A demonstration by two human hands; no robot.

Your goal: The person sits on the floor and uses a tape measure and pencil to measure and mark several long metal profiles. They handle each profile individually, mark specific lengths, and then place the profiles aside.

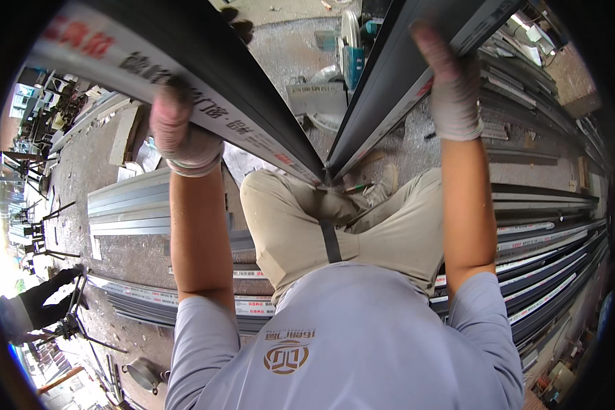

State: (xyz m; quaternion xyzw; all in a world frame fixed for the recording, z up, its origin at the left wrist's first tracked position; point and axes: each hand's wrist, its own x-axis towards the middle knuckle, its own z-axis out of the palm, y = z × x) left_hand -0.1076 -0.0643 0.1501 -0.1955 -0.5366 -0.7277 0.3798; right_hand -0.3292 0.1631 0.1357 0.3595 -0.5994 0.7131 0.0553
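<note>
Black metal bars, raised before my chest: my gloved left hand (183, 133) grips the left bar (205, 82), my gloved right hand (451, 85) grips the right bar (396, 75); their lower ends meet above my knee.

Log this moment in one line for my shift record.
left hand: grips left dark profile | right hand: grips right dark profile | profiles converge near knee

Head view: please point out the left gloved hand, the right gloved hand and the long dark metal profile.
left gloved hand (181, 133), head view, back of hand
right gloved hand (451, 85), head view, glove back
long dark metal profile (253, 89), head view, dark upper face
</note>
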